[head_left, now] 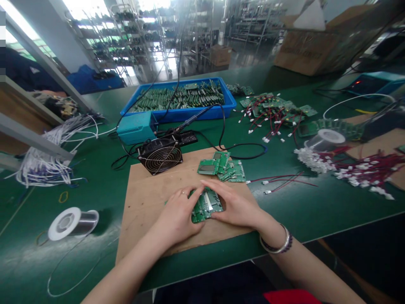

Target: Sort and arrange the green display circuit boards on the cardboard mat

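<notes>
Green circuit boards [202,211], apparently a small stack, lie on the brown cardboard sheet [142,202] between my two hands. My left hand [180,213] grips their left edge, thumb toward me and fingers at the far side. On the right edge, my right hand [236,204] holds the same boards between thumb and fingers. The fingertips of both hands come together above the far edge. A white connector strip shows on the top board. Just beyond my hands sits a loose pile of more green circuit boards [236,171], one with a grey display.
Behind the cardboard stand a black fan [163,158], a soldering iron [198,116] and a teal box [136,128]. A blue tray [229,105] holds many boards. Solder spool [71,223] stands left; red-wired connectors [357,169] lie right. White cables [47,156] bundle at far left.
</notes>
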Demonstrator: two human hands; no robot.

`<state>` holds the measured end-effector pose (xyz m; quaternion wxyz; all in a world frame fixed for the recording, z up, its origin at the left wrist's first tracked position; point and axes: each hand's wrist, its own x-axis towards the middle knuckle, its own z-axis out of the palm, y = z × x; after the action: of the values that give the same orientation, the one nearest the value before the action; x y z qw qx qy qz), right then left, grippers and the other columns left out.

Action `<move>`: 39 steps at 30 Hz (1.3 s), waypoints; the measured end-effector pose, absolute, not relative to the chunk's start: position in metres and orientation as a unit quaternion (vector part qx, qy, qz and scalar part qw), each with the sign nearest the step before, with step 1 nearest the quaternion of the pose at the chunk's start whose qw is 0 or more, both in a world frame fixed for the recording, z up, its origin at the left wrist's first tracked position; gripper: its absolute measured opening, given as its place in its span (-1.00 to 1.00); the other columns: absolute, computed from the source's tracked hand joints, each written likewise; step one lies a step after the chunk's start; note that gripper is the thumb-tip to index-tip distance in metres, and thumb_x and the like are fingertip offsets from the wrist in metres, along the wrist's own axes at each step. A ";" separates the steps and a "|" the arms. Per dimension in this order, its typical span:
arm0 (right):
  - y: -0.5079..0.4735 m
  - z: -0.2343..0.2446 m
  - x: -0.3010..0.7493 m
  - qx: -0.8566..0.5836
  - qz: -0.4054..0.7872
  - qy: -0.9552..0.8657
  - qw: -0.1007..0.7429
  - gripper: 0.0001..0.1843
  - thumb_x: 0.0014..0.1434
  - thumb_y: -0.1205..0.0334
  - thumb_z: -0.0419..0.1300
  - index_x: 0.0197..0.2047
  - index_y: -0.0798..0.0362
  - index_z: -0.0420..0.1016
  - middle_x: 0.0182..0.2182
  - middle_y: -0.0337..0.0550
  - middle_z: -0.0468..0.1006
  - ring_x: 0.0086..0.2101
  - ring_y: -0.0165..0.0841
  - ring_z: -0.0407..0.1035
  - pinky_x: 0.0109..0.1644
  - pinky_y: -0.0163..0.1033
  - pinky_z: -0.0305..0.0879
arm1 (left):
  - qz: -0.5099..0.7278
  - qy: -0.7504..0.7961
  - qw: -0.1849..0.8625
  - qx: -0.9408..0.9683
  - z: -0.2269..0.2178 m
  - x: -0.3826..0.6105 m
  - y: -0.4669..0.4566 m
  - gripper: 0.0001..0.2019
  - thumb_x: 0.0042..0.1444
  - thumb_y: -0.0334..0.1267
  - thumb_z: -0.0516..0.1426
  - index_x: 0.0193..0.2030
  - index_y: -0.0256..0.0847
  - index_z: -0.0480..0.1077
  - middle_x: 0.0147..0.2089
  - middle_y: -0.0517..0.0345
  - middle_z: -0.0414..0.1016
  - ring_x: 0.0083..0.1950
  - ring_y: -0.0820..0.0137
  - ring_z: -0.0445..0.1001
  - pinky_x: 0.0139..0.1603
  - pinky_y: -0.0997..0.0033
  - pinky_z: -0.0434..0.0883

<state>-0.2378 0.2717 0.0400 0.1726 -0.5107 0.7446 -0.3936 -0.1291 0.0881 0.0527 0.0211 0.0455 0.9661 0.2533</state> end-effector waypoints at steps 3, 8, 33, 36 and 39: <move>0.273 0.037 -0.238 -0.513 -0.395 0.744 0.165 -0.04 -0.01 0.50 0.31 0.39 -0.03 0.01 0.29 0.00 0.16 0.30 -0.19 0.03 0.38 0.06 0.08 | 0.257 0.965 0.022 0.043 0.051 -0.131 0.089 -0.22 -0.12 -0.32 0.20 0.32 -0.25 0.13 0.15 -0.17 0.33 0.14 0.04 0.35 0.18 -0.02 0.36; 0.271 0.036 -0.237 -0.509 -0.403 0.741 0.174 0.01 -0.03 0.47 0.37 0.39 -0.05 -0.01 0.30 0.01 0.14 0.31 -0.17 0.00 0.39 0.08 0.04 | 0.283 0.958 -0.015 0.044 0.042 -0.126 0.083 -0.19 -0.15 -0.32 0.19 0.33 -0.19 0.09 0.15 -0.15 0.31 0.15 0.04 0.33 0.18 -0.06 0.34; 0.214 0.077 -0.293 -0.484 -0.089 0.870 0.004 -0.31 -0.05 0.33 0.35 0.18 0.27 0.37 -0.03 0.18 0.49 0.07 0.08 0.28 0.27 0.22 0.03 | 0.171 0.981 0.084 0.042 0.077 -0.134 0.102 -0.07 -0.19 -0.13 0.38 0.33 -0.34 0.13 0.26 -0.30 0.26 0.28 -0.09 0.22 0.35 -0.21 0.07; 0.224 0.076 -0.278 -0.498 -0.117 0.859 -0.013 -0.37 0.01 0.40 0.27 0.19 0.20 0.35 0.03 0.10 0.45 0.04 -0.05 0.29 0.20 0.08 0.20 | 0.173 0.981 0.078 0.038 0.073 -0.139 0.108 -0.22 -0.12 -0.23 0.30 0.29 -0.35 0.20 0.14 -0.24 0.37 0.16 -0.04 0.34 0.27 -0.14 0.23; 0.249 0.072 -0.258 -0.490 -0.138 0.861 -0.024 -0.40 0.05 0.42 0.24 0.20 0.20 0.31 0.02 0.09 0.44 -0.04 -0.08 0.33 0.09 0.04 0.34 | 0.200 0.978 0.052 0.036 0.066 -0.138 0.106 -0.30 -0.09 -0.31 0.23 0.26 -0.31 0.25 0.09 -0.18 0.39 0.08 0.00 0.38 0.16 -0.03 0.36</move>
<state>-0.2577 0.2492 0.0716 -0.0238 -0.4896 0.8606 -0.1382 -0.1384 0.1062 0.0662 0.0523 0.0364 0.9777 0.2000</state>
